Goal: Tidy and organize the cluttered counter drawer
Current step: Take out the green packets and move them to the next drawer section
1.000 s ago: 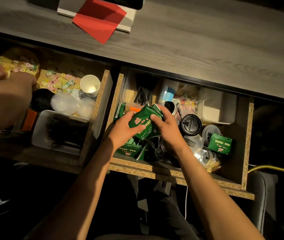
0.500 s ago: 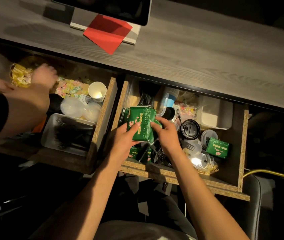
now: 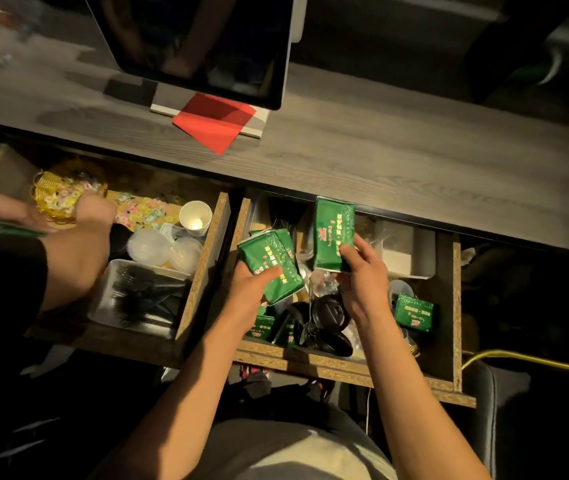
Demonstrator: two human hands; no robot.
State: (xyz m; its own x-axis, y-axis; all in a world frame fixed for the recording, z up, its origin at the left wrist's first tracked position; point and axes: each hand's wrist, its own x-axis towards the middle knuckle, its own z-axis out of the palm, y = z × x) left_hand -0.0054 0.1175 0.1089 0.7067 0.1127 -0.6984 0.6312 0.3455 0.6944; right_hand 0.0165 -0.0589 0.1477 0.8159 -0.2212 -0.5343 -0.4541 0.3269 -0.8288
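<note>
Print on the green packets (image 3: 333, 233) too small to read. Left hand (image 3: 253, 289) covers the lower packets in the drawer (image 3: 345, 367). Second person's hand (image 3: 94, 211) motion-blurred, arm cut by left edge. Screen (image 3: 203, 39) cropped at top. Candy wrappers (image 3: 141, 211) unreadable.

The green packets (image 3: 333, 233) look like glossy printed foil or plastic. The drawer (image 3: 345, 367) shows raw, rough chipboard edges under a matt wood-grain counter (image 3: 397, 157). The cup (image 3: 194, 216) is paper, the black lids (image 3: 329, 311) shiny plastic
</note>
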